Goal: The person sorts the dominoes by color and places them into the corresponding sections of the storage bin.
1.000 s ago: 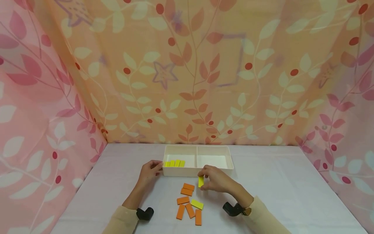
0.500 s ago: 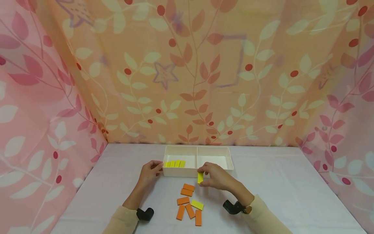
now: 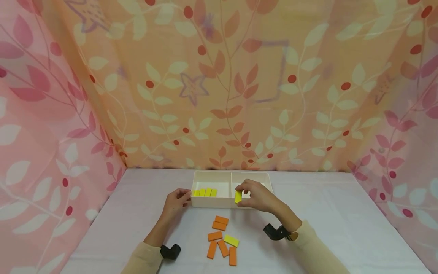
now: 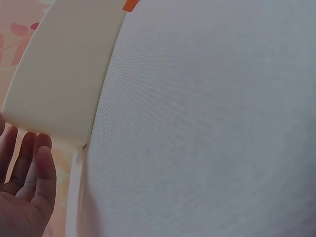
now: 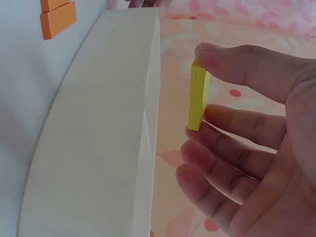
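A white two-compartment box (image 3: 213,202) stands at the back of the table. My left hand (image 3: 175,201) rests its fingertips against the box's left end; in the left wrist view, the fingers (image 4: 46,170) touch that end wall without wrapping round it. Between thumb and fingertips, my right hand (image 3: 258,196) pinches a yellow rectangular block (image 5: 198,94), held upright. In the head view this yellow block (image 3: 238,196) is at the front wall of the right compartment. Several yellow blocks (image 3: 208,192) stand in a row along the front of the left compartment.
Several orange blocks (image 3: 215,236) lie on the white tablecloth in front of the box, with one yellow block (image 3: 231,241) among them. A divider (image 3: 231,184) splits the box. Patterned curtains (image 3: 219,95) close off the back and sides.
My right hand has lifted the yellow block from in front of the box, up and slightly right, to its front rim. The left hand has stayed at the box's left end.
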A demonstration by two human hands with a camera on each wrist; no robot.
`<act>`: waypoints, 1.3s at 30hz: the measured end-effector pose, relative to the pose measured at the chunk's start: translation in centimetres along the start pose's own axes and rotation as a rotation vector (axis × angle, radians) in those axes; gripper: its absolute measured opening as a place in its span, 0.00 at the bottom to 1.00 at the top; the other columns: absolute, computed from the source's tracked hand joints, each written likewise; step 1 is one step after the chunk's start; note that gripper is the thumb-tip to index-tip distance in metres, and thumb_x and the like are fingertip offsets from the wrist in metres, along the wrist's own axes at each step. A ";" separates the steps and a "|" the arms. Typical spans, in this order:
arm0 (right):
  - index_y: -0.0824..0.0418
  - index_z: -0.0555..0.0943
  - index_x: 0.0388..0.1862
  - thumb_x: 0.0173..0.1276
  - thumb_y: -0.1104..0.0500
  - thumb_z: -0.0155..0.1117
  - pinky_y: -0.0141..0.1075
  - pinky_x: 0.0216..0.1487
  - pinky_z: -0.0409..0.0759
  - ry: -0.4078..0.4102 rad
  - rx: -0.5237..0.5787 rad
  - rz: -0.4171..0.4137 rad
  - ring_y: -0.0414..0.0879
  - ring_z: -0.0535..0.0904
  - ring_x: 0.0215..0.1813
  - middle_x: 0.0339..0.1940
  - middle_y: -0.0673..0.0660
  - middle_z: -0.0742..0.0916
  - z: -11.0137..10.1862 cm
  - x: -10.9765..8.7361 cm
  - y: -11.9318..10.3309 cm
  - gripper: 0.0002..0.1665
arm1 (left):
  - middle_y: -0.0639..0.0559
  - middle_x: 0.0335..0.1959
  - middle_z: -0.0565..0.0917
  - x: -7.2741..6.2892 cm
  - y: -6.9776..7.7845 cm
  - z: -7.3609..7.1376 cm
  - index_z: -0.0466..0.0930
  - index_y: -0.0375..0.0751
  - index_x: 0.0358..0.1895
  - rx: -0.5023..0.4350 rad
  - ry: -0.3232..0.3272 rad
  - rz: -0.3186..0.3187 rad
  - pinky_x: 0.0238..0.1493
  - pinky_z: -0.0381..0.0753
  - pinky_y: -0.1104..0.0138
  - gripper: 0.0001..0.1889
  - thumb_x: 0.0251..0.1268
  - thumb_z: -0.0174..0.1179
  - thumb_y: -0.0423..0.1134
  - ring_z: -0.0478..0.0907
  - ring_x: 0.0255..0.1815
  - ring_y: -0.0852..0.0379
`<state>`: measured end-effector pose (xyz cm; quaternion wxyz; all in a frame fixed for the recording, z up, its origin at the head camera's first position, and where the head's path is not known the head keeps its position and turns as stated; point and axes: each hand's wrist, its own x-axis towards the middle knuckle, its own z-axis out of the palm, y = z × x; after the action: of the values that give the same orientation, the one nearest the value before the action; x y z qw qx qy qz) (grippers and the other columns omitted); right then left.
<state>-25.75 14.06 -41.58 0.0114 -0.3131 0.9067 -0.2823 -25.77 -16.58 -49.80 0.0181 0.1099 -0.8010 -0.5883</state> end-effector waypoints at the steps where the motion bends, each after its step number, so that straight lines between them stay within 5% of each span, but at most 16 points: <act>1: 0.62 0.84 0.48 0.55 0.55 0.75 0.31 0.41 0.76 -0.004 0.006 0.003 0.51 0.79 0.44 0.39 0.49 0.82 0.0 0.1 0.0 0.22 | 0.40 0.44 0.84 0.0 0.0 0.0 0.79 0.32 0.50 0.003 -0.002 0.000 0.38 0.81 0.67 0.15 0.68 0.60 0.40 0.81 0.37 0.57; 39: 0.60 0.83 0.50 0.55 0.53 0.76 0.34 0.45 0.77 -0.015 -0.035 0.001 0.50 0.78 0.46 0.42 0.51 0.82 -0.4 3.3 -0.9 0.24 | 0.41 0.46 0.83 -0.3 0.3 -0.1 0.79 0.34 0.51 -0.001 0.000 -0.025 0.39 0.82 0.67 0.15 0.69 0.59 0.42 0.81 0.40 0.56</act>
<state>-27.97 11.79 -40.22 0.0126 -0.3151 0.9115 -0.2641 -25.53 -16.54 -49.49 0.0109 0.1198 -0.7993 -0.5888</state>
